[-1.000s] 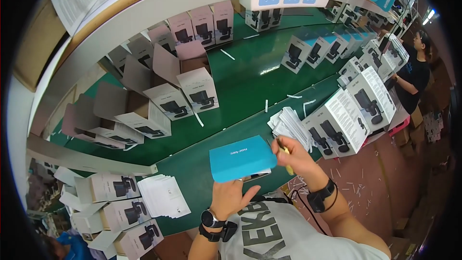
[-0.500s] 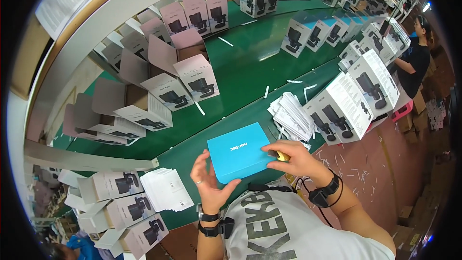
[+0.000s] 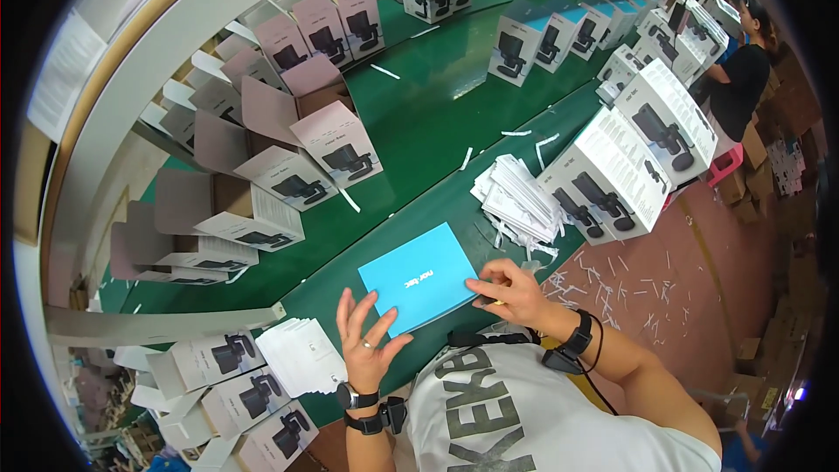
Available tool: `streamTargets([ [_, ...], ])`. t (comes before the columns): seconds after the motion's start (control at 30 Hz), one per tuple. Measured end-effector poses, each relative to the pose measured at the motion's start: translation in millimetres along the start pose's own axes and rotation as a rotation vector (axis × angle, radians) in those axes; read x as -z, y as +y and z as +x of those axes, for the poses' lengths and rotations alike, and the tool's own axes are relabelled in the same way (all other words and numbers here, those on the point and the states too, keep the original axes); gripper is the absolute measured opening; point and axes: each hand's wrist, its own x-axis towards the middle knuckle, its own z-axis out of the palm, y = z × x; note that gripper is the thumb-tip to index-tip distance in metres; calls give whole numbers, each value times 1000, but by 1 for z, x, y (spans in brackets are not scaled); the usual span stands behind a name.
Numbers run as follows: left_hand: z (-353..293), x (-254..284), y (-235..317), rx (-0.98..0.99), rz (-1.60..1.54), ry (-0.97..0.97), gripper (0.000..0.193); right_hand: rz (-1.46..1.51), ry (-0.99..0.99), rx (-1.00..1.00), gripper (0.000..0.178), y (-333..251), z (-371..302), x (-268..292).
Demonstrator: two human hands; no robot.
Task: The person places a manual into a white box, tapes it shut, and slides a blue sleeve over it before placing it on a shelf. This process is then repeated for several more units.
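Likely steadying box (image 3: 418,278): left hand (image 3: 365,354) at 7 o'clock, fingers apart; right hand (image 3: 516,293) at 3 o'clock, fingers clamped on tool (image 3: 497,302); next probably wants left grip closed

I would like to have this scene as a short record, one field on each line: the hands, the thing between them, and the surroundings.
Left hand: fingers spread at the left side of the blue box
Right hand: thumb at the box's right corner; yellow tool in the fingers, mostly hidden
Box support: over the green table; resting or raised, unclear
Paper: white sheets left, untidy paper pile right
Cartons: open cartons left
Co-worker: far right, dark top
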Motion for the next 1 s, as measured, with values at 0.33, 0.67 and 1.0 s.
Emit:
streamTargets([
  [0.33,34,-57,61,51,552,-252,79,99,66,39,51,-2,2,-19],
  [0.67,61,-3,42,37,456,-339,92,119,5,190,35,20,24,-7],
  [1.0,92,2,22,24,199,-297,83,161,93,161,39,23,31,16],
])
